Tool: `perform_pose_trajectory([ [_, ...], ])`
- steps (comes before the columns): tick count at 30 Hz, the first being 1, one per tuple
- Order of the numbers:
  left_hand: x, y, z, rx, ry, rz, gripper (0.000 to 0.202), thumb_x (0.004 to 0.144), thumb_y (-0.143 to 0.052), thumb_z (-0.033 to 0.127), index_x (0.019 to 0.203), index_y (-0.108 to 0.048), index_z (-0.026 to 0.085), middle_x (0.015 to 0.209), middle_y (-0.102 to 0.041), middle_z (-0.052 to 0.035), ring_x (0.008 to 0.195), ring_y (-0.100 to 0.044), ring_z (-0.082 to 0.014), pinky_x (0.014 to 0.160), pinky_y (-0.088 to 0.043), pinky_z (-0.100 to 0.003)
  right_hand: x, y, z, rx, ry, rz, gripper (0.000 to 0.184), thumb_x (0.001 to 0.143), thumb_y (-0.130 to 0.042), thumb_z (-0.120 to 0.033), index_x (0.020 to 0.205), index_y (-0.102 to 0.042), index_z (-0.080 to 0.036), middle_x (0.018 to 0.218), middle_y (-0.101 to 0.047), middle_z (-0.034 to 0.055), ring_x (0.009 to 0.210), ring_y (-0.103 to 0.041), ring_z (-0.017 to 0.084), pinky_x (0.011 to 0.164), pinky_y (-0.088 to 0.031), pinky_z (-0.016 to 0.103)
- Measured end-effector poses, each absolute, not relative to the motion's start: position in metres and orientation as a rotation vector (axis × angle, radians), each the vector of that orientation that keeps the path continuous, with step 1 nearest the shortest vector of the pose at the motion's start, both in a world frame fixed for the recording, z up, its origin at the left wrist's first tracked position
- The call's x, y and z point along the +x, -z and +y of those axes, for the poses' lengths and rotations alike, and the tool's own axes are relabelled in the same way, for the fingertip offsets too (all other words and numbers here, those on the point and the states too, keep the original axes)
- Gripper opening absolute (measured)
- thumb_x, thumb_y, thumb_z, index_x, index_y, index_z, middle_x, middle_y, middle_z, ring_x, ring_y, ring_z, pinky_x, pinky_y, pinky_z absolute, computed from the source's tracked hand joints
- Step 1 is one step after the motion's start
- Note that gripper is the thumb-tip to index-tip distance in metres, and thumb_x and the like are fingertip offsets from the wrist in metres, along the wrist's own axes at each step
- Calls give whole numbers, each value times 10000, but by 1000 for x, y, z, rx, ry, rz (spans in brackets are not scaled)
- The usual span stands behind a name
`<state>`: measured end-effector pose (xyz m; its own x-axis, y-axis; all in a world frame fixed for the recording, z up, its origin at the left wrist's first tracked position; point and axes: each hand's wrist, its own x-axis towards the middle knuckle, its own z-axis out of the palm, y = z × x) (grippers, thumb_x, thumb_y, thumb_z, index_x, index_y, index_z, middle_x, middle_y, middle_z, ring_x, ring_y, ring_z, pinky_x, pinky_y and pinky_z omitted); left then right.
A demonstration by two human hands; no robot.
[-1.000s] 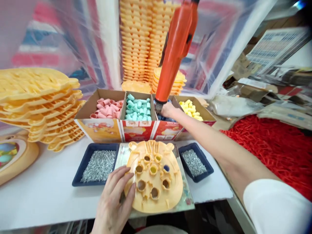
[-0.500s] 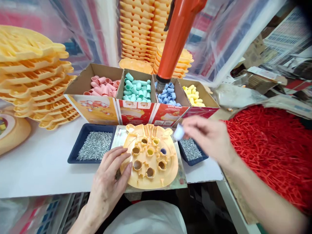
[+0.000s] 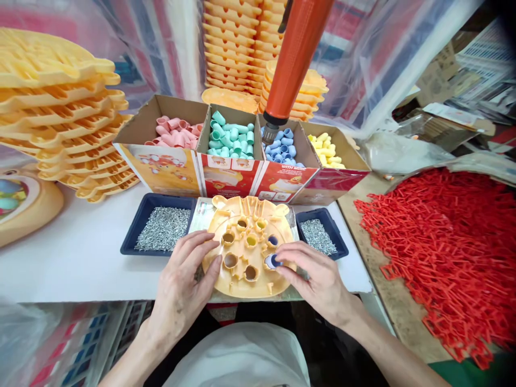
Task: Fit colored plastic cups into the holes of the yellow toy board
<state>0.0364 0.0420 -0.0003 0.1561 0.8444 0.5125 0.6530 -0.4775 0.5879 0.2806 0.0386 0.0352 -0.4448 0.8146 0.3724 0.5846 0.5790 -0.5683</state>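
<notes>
Left hand (image 3: pixel 183 275): its grip is lying open, thumb and fingers spreading apart, fingertips touching the left edge of a pale orange plastic panel (image 3: pixel 258 256), animal-head-shaped, eared and pierced with round holes. Panel: resting in front of you on the white tabletop (image 3: pixel 91 274), over a patterned sheet, its ears pointing away from you. Right hand (image 3: pixel 316 273): its grip is closing to a narrow pinch on a light-blue, hollow plastic cup (image 3: pixel 270 262), which is sitting at the panel's lower right hole; you cannot tell how deep. Flanking the panel: two navy rectangular plastic trays, left (image 3: pixel 128 236) and right (image 3: pixel 342 244), both holding small silvery metal screws. Behind these: a row of printed cardboard boxes (image 3: pixel 169 171), containing, left to right, pink (image 3: pixel 177 134), mint-green (image 3: pixel 231 138), blue (image 3: pixel 284 149) and yellow (image 3: pixel 327 151) plastic pieces. Overhead: an orange-red cylindrical power driver (image 3: pixel 297 62), its dark tip hanging before the blue pieces. Far left: a stack of pale orange moulded plastic panels (image 3: pixel 60 115). Right: a heap of thin red plastic parts (image 3: pixel 435 252), lying beside the tabletop.
</notes>
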Motion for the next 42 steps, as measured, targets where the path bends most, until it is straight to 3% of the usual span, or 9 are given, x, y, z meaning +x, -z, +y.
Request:
perform_pose_trajectory([
  [5,35,0,41,2208,-1232,1449,160,845,-566,147,1001,-590,126,1058,-608,-96,1078,-518,-203,944,-437,-360,283,-42,41,-1192,-564,-2365,354,864,-553,-140,1210,-498,-188,1093,-593,64,1048,-530,161,915,-467,306],
  [10,35,0,40,2210,-1223,1458,160,849,-559,146,1005,-588,130,1060,-609,-94,1077,-517,-200,942,-436,-355,282,-48,47,-1201,-578,-2485,239,892,-515,-183,1125,-570,-195,1081,-572,57,1028,-523,160,885,-475,308],
  [14,36,0,41,2206,-1218,1460,164,847,-562,148,1008,-587,131,1065,-607,-93,1088,-514,-197,951,-430,-347,283,-54,50,-1179,-633,-2543,297,900,-450,-107,1155,-564,-207,1138,-560,47,1107,-491,145,943,-449,288],
  [17,36,0,41,2194,-1222,1458,163,845,-563,150,1005,-591,130,1066,-607,-93,1092,-511,-198,952,-429,-344,283,-56,51,-1208,-583,-2522,264,888,-497,-146,1136,-567,-204,1177,-539,54,1120,-485,158,948,-447,298],
  [21,36,0,41,2201,-1226,1459,168,844,-567,155,1008,-592,128,1062,-610,-93,1086,-514,-199,951,-431,-346,275,-53,51,-1312,-417,-2534,225,869,-564,-313,1039,-593,-168,984,-593,64,948,-541,200,828,-493,372],
  [24,36,0,41,2210,-1224,1464,162,846,-563,156,1004,-589,129,1057,-611,-92,1082,-516,-201,943,-438,-350,269,-52,49,-1351,-364,-2543,158,890,-527,-269,968,-607,-158,913,-608,58,889,-551,201,786,-500,383],
  [31,36,0,42,2198,-1219,1451,163,846,-553,148,1007,-576,147,1053,-609,-87,1081,-517,-215,941,-446,-385,274,-52,43,-1287,-446,-2490,243,891,-518,-204,1130,-555,-179,1131,-557,72,1072,-501,190,921,-468,362],
  [42,37,-2,41,2194,-1213,1462,167,842,-559,141,1008,-580,144,1057,-611,-90,1086,-513,-210,941,-448,-380,273,-48,41,-1287,-461,-2468,234,883,-527,-182,1115,-560,-183,1032,-592,64,991,-517,198,859,-492,376],
])
